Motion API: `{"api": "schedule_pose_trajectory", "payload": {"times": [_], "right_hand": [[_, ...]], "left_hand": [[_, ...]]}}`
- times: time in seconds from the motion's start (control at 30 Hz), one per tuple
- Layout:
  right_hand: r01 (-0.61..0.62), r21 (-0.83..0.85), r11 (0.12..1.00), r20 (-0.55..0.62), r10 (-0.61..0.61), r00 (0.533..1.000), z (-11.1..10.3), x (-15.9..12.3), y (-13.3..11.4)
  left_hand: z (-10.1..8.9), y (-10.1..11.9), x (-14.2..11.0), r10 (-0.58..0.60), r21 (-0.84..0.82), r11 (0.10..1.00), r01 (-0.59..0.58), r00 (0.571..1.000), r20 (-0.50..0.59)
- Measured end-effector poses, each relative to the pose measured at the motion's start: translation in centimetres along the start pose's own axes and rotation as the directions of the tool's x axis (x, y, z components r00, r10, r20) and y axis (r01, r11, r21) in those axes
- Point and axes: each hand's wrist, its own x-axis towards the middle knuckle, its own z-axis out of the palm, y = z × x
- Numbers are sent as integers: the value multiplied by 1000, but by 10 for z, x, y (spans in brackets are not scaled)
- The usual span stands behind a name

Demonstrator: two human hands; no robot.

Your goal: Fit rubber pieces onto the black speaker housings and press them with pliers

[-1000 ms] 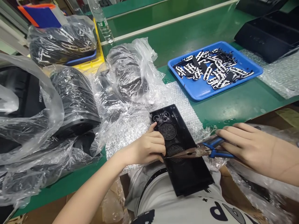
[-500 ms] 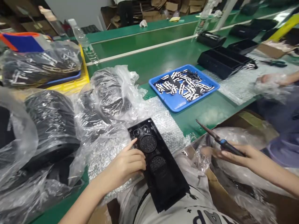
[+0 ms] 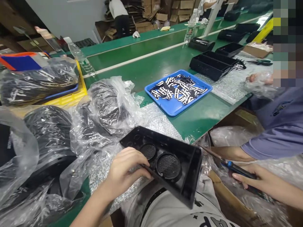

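My left hand (image 3: 129, 171) grips the near long edge of a black plastic speaker housing (image 3: 187, 160), thumb and fingers closed on it. The housing is tilted above my lap, its hollow side and two round mesh grilles facing me. At the right, my right hand (image 3: 257, 178) is closed around a long pointed tool (image 3: 240, 170) with a black-and-blue handle and a thin brownish shaft. Its tip lies near the housing's right end; whether they touch, I cannot tell. Under the housing, a sheet of bubble wrap (image 3: 161, 121) covers part of the green table.
A blue tray (image 3: 174, 110) holds several black-and-white striped parts. Plastic-wrapped black housings (image 3: 50, 132) crowd the left, before a yellow crate (image 3: 81, 88). Black housings (image 3: 210, 64) stand back right. A co-worker's arm in a purple sleeve (image 3: 270, 142) reaches in at the right.
The housing has turned from lengthwise to nearly crosswise and tipped up, and my left hand has shifted its hold to the near edge. My right hand, with the pointed tool, is slightly lower right.
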Motion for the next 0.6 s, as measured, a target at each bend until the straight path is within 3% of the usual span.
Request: {"api": "schedule_pose_trajectory", "payload": {"times": [0.07, 0.1, 0.17, 0.23, 0.3, 0.33, 0.4, 0.5, 0.6], "right_hand": [[136, -11, 991, 64, -135, 989, -9, 19, -5], [221, -39, 975, 64, -218, 974, -11, 31, -8], [376, -178, 910, -61, -391, 918, -7, 59, -19], [458, -291, 840, -193, -520, 832, 6, 85, -37], [504, -281, 817, -313, -574, 756, 25, 101, -65], [535, -209, 819, -356, -573, 738, 36, 103, -80], [595, 67, 801, -335, -544, 769, 58, 96, -112], [512, 535, 672, -61, -573, 817, 85, 72, -149], [380, 700, 605, 37, -561, 827, 101, 60, -165]], "left_hand": [[3, 13, 4, -206, -51, 978, 200, 960, -191], [4, 18, 7, -328, -134, 944, 302, 908, -260], [9, 25, 13, -539, -404, 818, 409, 790, -291], [13, 26, 21, -665, -669, 634, 388, 715, -215], [17, 26, 28, -709, -812, 498, 305, 682, -179], [19, 26, 31, -723, -847, 461, 265, 665, -186], [23, 29, 35, -739, -879, 436, 192, 633, -228], [29, 36, 38, -724, -880, 466, 91, 611, -320], [30, 40, 35, -620, -795, 602, 73, 669, -408]]}}
